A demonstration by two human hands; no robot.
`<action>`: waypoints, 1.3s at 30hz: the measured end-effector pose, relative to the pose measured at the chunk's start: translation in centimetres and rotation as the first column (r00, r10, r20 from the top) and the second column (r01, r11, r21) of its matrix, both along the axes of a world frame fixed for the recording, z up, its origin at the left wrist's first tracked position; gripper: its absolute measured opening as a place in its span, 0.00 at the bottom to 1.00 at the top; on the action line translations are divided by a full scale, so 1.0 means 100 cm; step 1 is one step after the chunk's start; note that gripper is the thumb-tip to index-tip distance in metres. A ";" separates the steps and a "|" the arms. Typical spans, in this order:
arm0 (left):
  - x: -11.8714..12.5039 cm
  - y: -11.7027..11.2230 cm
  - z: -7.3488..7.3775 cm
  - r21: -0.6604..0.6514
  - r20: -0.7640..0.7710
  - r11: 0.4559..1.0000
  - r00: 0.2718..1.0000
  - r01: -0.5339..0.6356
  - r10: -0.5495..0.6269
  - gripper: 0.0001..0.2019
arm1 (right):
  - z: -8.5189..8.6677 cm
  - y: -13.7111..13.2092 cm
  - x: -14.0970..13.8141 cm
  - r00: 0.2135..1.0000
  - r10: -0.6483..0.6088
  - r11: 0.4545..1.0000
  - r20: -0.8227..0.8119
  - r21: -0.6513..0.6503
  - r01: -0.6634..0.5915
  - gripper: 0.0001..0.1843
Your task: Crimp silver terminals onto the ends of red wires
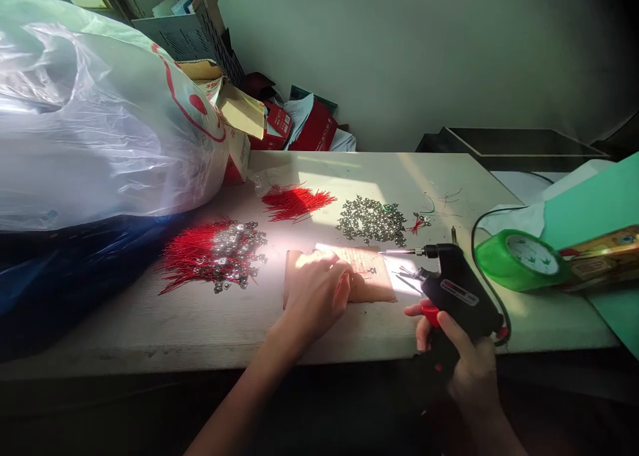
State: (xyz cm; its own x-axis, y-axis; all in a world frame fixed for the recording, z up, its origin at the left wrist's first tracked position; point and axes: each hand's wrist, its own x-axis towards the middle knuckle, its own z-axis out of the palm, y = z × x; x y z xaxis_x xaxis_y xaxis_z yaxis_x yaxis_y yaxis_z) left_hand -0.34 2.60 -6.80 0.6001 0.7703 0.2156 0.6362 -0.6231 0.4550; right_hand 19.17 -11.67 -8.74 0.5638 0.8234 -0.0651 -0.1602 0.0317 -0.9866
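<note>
Table [150, 339] carrying red wire heaps [297, 202]; open left hand [314, 303] pressing tan cardboard [372, 286], right hand [452, 353] gripping black soldering gun [456, 289].

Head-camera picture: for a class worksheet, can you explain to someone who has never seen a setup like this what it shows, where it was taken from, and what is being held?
This picture comes from a camera worn on a person's head, looking forward and down at their two bare hands. The right hand grips a black soldering gun by its handle, with its thin metal tip pointing left. The left hand rests on a brown card. On the pale bench lie a bunch of red wires, a heap of small metal parts, and a pile mixing red wires and metal parts. A roll of green tape sits at the right, and a large plastic bag at the left.
</note>
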 end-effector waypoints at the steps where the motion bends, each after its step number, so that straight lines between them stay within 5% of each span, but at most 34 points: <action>1: 0.003 0.000 0.000 0.000 0.005 1.000 1.000 -0.004 0.004 0.11 | 0.002 0.000 -0.001 1.000 -0.017 1.000 -0.012 -0.007 0.016 0.17; 8: 0.012 0.001 -0.010 0.034 0.109 0.999 0.994 -0.003 -0.001 0.12 | 0.007 -0.003 -0.005 0.998 -0.019 0.996 0.060 -0.089 0.024 0.21; 14: 0.011 0.005 -0.023 0.056 0.153 0.998 0.988 0.005 -0.014 0.11 | 0.007 -0.013 -0.005 0.959 0.033 0.974 0.283 -0.226 0.033 0.23; 26: 0.014 0.004 -0.023 0.035 0.163 0.999 0.987 0.011 -0.017 0.10 | 0.011 -0.017 -0.008 0.917 0.109 0.928 0.383 -0.371 0.044 0.27; 39: 0.014 0.005 -0.024 -0.014 0.151 1.000 0.989 0.004 -0.001 0.12 | 0.014 -0.016 -0.012 0.867 0.097 0.948 0.489 -0.311 0.069 0.23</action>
